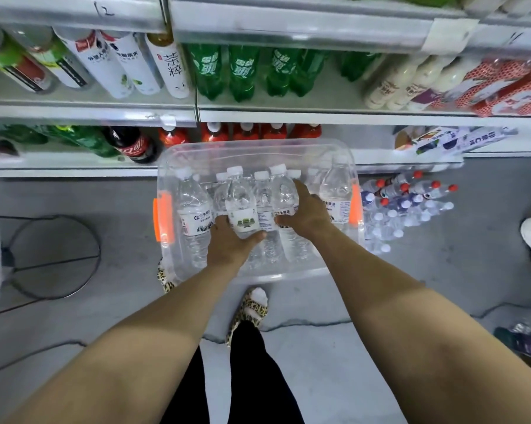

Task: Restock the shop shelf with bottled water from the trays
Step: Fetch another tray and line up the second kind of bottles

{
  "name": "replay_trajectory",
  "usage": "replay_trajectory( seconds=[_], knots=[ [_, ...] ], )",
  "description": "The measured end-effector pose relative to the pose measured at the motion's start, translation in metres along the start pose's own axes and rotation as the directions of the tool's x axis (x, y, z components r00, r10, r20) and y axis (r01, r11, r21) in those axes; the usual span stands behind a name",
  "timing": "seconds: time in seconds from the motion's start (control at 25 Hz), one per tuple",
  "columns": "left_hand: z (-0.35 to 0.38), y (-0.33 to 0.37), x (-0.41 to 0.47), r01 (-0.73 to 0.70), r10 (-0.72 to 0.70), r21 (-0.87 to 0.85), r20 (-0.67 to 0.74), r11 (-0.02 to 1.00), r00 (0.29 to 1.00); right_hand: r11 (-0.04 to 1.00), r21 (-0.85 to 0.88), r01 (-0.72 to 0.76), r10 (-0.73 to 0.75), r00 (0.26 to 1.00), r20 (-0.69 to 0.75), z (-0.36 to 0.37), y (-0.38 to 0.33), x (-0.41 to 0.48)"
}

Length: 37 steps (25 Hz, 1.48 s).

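Leaning over a clear tray (288, 274) on the floor (120, 316), both arms reaching down into it. Grasping the left bottle (242, 194) with the left grip (230, 244), thumb curled under its green label, fingers hidden behind. Grasping the right bottle (285, 194) with the right grip (308, 214), fingers wrapped up its far side, thumb across the label. Both upright, white caps up, with a middle bottle (263, 197) between the two grips. Cannot tell whether lifted or standing on the tray's bottom.

Just left of the left grip, an upright bottle (193, 206), apart from the fingers. Just right of the right grip, a tall bottle (336, 191) by the tray wall.

Beyond both grips, past the tray's far rim, the shelf (288, 117). Red bottles (273, 131) on its lowest level, straight ahead. Cola (134, 145) ahead and to the left. Green sodas (242, 71) one level up.

Right of the right grip, outside the tray, a wrapped pack (410, 206) of red- and white-capped bottles lying on the floor. Well left of the left grip, a metal ring (99, 252) on the floor. Behind the grips, by the tray's near rim, leopard slippers (252, 310).
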<state>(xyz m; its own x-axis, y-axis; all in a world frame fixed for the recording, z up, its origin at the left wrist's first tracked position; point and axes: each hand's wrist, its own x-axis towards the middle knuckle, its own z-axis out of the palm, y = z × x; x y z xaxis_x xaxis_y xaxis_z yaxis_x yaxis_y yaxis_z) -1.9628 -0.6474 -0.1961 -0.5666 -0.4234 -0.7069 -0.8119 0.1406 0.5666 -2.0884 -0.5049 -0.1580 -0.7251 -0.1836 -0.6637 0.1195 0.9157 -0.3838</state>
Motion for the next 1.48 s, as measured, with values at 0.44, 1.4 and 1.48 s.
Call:
replay_trajectory(
  seconds=[0.44,1.4,1.48],
  knots=[
    [-0.069,0.041,-0.048,0.182,-0.033,-0.535,0.276,0.825,0.961,0.803,0.593,0.051,-0.186,0.968,0.168,-0.053,-0.027,-0.053],
    [-0.277,0.229,-0.262,-0.614,0.601,-0.687,-0.316,0.388,0.734,0.398,0.614,0.682,-0.737,0.636,-0.228,-0.305,-0.243,-0.284],
    [-0.300,0.246,-0.270,-0.664,0.625,-0.666,-0.367,0.340,0.689,0.344,0.584,0.735,-0.772,0.576,-0.270,-0.324,-0.271,-0.301]
  ],
)
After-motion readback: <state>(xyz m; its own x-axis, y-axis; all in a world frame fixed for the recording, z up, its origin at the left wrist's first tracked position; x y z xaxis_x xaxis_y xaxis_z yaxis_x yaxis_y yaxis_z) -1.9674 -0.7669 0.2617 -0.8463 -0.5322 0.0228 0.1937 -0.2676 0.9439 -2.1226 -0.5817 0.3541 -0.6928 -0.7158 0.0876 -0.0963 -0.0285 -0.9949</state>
